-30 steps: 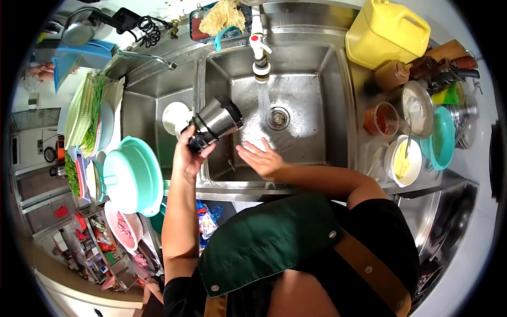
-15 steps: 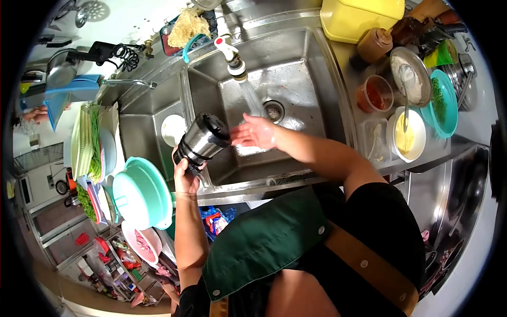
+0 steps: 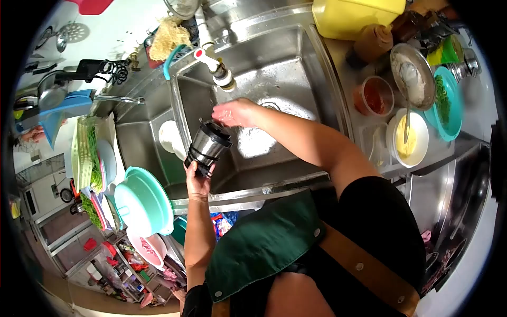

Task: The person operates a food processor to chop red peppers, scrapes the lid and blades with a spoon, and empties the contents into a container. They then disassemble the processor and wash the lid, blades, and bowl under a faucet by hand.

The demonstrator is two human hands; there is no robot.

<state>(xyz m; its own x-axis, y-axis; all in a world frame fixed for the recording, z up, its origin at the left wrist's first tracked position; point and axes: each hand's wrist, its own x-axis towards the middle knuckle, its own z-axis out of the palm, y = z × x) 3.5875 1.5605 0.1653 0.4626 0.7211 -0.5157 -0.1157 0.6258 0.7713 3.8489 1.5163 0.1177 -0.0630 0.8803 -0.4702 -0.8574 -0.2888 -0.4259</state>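
My left hand (image 3: pixel 199 178) is wrapped around the lower end of a steel and black cylindrical container (image 3: pixel 207 145), holding it tilted over the left side of the large sink basin (image 3: pixel 253 171). The container's black-rimmed upper end points up toward the tap (image 3: pixel 223 76). Just beyond that end, below the tap's outlet, my right hand (image 3: pixel 235 112) is stretched out with wet fingers extended and nothing in it. Part of the drain (image 3: pixel 271 106) shows behind my right wrist.
A smaller basin on the left holds a white round dish (image 3: pixel 170 136). Turquoise basins (image 3: pixel 142 198) stand at its near edge. Along the right counter are a red-sauce tub (image 3: pixel 373 96), a white bowl (image 3: pixel 391 138) of yellow mixture, a metal bowl (image 3: pixel 430 100) and a yellow container (image 3: pixel 359 18).
My right hand has moved up and left, to just under the tap, and turned over from palm up. The container has shifted slightly right and down in view with my left hand.
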